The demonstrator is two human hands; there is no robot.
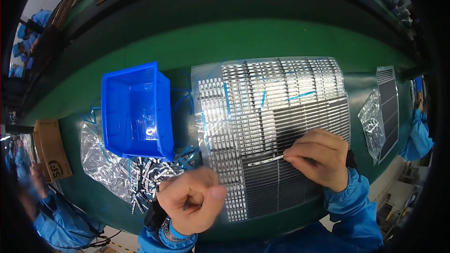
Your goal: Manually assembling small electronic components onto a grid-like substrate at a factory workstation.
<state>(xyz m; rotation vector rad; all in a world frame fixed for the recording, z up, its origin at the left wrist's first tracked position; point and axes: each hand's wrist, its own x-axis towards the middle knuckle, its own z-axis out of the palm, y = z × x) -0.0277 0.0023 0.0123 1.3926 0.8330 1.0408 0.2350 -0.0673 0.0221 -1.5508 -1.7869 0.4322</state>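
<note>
My right hand (321, 157) pinches the right end of a narrow silver strip (263, 161). The strip lies crosswise over a large sheet (262, 206) covered with rows of similar strips, silver at the back and left, dark grey at the front right. My left hand (193, 199) is curled closed near the sheet's left edge, thumb against the fingers. A small dark bit shows inside its curl, too little to name. Just behind that hand lies a heap of loose short strips (152, 173). Thin blue tape pieces (301, 95) rest on the sheet.
An open blue plastic bin (161, 112) stands left of the sheet. Clear plastic film (101, 159) lies beside the heap, and a cardboard box (52, 150) sits farther left. Another wrapped strip sheet (388, 112) is at the right. Co-workers in blue sleeves (417, 140) are at both sides.
</note>
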